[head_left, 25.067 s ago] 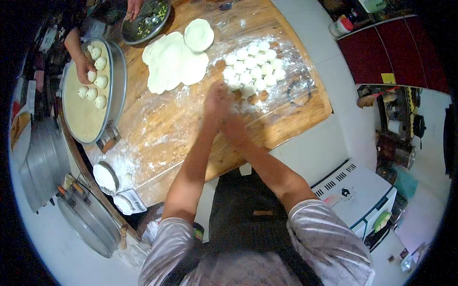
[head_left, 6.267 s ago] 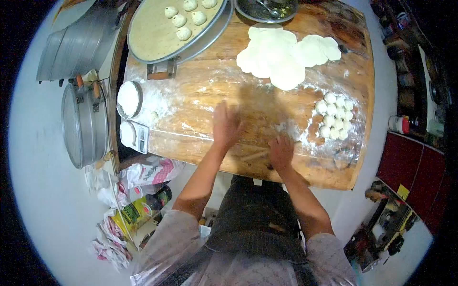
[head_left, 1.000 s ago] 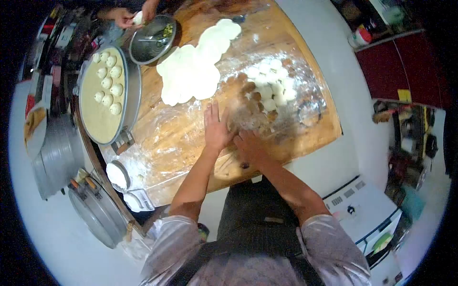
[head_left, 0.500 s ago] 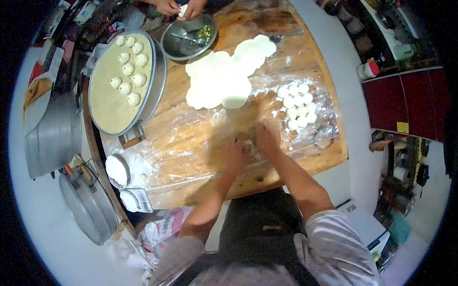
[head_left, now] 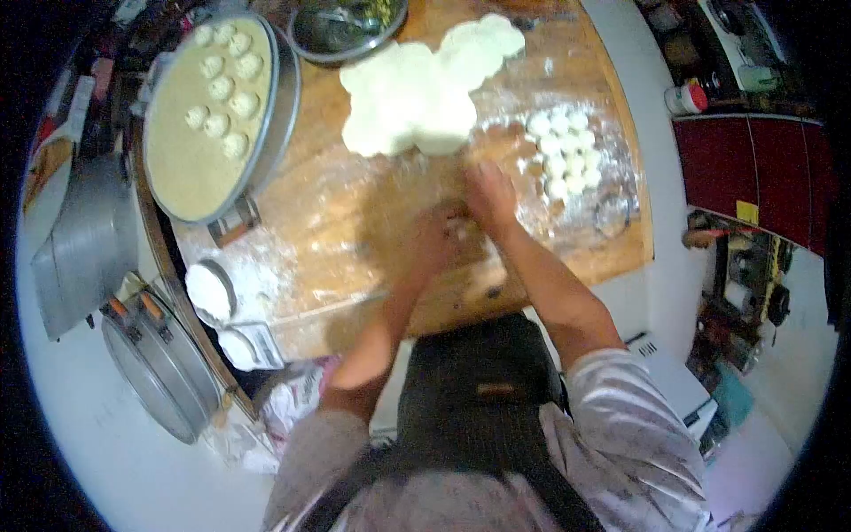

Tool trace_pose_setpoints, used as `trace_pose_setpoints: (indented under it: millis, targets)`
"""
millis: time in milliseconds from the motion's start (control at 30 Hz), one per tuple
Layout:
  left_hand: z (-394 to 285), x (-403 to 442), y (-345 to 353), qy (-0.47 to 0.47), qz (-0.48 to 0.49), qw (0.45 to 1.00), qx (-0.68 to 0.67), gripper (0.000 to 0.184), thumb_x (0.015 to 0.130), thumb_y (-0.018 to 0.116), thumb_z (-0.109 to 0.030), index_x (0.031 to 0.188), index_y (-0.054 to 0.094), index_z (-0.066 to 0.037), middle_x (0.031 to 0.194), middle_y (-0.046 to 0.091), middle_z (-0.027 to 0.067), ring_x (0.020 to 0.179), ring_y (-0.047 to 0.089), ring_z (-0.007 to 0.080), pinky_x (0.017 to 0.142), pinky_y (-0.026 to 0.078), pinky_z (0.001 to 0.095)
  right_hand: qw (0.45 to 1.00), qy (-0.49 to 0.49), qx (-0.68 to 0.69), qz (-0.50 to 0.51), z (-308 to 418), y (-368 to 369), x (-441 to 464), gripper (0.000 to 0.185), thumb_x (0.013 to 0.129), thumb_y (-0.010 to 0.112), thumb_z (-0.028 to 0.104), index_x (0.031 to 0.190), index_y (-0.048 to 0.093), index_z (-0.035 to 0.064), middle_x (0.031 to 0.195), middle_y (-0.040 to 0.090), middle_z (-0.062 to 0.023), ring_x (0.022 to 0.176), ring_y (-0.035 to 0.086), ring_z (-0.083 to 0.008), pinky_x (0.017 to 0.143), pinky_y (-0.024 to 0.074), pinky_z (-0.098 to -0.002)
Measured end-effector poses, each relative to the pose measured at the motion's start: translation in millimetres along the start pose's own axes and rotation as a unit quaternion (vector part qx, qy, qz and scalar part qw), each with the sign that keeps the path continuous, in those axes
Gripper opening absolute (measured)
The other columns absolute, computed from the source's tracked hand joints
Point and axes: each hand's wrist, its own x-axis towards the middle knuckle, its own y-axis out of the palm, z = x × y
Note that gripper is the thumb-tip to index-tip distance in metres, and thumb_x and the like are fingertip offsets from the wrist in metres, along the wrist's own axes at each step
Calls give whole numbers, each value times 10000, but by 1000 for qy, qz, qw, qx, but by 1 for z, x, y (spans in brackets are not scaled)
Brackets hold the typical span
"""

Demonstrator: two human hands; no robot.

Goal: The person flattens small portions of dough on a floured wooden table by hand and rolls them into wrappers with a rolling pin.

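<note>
My left hand (head_left: 433, 238) is low over the floured wooden table (head_left: 328, 239), in shadow, its fingers blurred. Close beside it, my right hand (head_left: 490, 193) reaches a little farther forward, also smeared by motion. A small pale patch shows between the two hands; I cannot make out what it is. Just beyond them lie overlapping flat dough wrappers (head_left: 408, 102), spread in a scalloped pile. To the right of my right hand sits a cluster of small white dough balls (head_left: 567, 146) on flour.
A round steamer tray (head_left: 168, 168) with several pleated buns (head_left: 220, 87) stands at the left. At the back is a metal bowl (head_left: 306, 44) with greenish filling and a spoon. A flour bowl (head_left: 210, 293) and a small scale (head_left: 262, 344) occupy the near left corner.
My view has tipped down, so the tabletop sits higher in the picture. Another person's hands at the back are out of view. My hands remain close together over the table.
</note>
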Motion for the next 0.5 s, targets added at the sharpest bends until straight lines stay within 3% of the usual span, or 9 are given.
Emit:
trace_pose_setpoints:
  millis: [100, 167, 200, 233, 300, 367, 433, 467, 500]
  targets:
    - [-10, 25, -34, 98, 177, 965, 165, 202, 921, 660, -155, 1070, 743, -47, 1066, 718, 225, 996, 669, 402, 893, 524, 494, 995, 2, 12, 104, 1, -6, 6, 131, 926, 573, 153, 1010, 628, 69, 1027, 619, -173, 949, 594, -401, 800, 466, -530]
    - [-11, 21, -54, 97, 246, 940, 215, 237, 946, 638, -183, 1113, 746, -53, 1113, 719, 228, 1025, 672, 406, 908, 524, 498, 997, -47, -7, 67, -7, -25, -43, 118, 919, 573, 133, 1008, 634, 86, 1044, 609, -155, 926, 587, -395, 806, 454, -513]
    - [-10, 12, -63, -8, 193, 979, 58, 256, 964, 618, -212, 1122, 741, -53, 1132, 709, 230, 1060, 662, 413, 918, 519, 507, 994, -72, -3, 83, -8, -43, -67, 106, 911, 579, 127, 995, 630, 87, 1026, 601, -152, 921, 585, -394, 807, 446, -510]
    - [-8, 5, -64, -114, 132, 979, -102, 277, 983, 597, -242, 1132, 735, -53, 1151, 700, 231, 1095, 651, 420, 929, 513, 517, 990, -98, 3, 99, -8, -51, -76, 95, 902, 586, 120, 982, 626, 87, 1007, 592, -150, 917, 584, -393, 807, 439, -507]
    - [5, -7, -48, -62, 84, 991, -79, 287, 989, 599, -265, 1132, 731, -53, 1142, 699, 227, 1093, 650, 418, 934, 511, 518, 993, -99, -1, 67, -2, -33, -64, 100, 877, 609, 100, 975, 616, 81, 974, 580, -143, 910, 583, -393, 788, 451, -498]
    - [5, -14, -46, -7, 46, 998, -50, 300, 995, 601, -288, 1132, 726, -53, 1133, 699, 222, 1091, 648, 416, 938, 510, 520, 998, -32, -39, 35, 11, -14, -20, 145, 844, 645, 92, 985, 615, 79, 984, 590, -146, 922, 598, -383, 783, 471, -501]
    - [-20, 5, -54, 2, 162, 985, 63, 348, 932, 708, -272, 1218, 702, -74, 1225, 682, 225, 1159, 634, 391, 1009, 493, 517, 993, 29, -75, 89, 22, 0, 20, 212, 802, 693, 103, 999, 615, 80, 997, 597, -159, 945, 616, -374, 793, 494, -509]
    - [-15, 20, -52, -4, 238, 970, 58, 468, 895, 745, -326, 1293, 671, -93, 1363, 607, 230, 1272, 573, 401, 1096, 443, 494, 993, 17, -72, 91, 25, 1, 25, 256, 782, 713, 128, 1014, 615, 81, 1002, 597, -171, 956, 620, -374, 818, 501, -506]
    - [-17, 21, -52, 1, 237, 970, 55, 468, 895, 745, -326, 1293, 671, -93, 1363, 607, 230, 1272, 573, 401, 1096, 443, 494, 993, 8, -67, 96, 26, 1, 24, 301, 762, 733, 154, 1029, 614, 82, 1008, 597, -182, 966, 624, -375, 843, 507, -504]
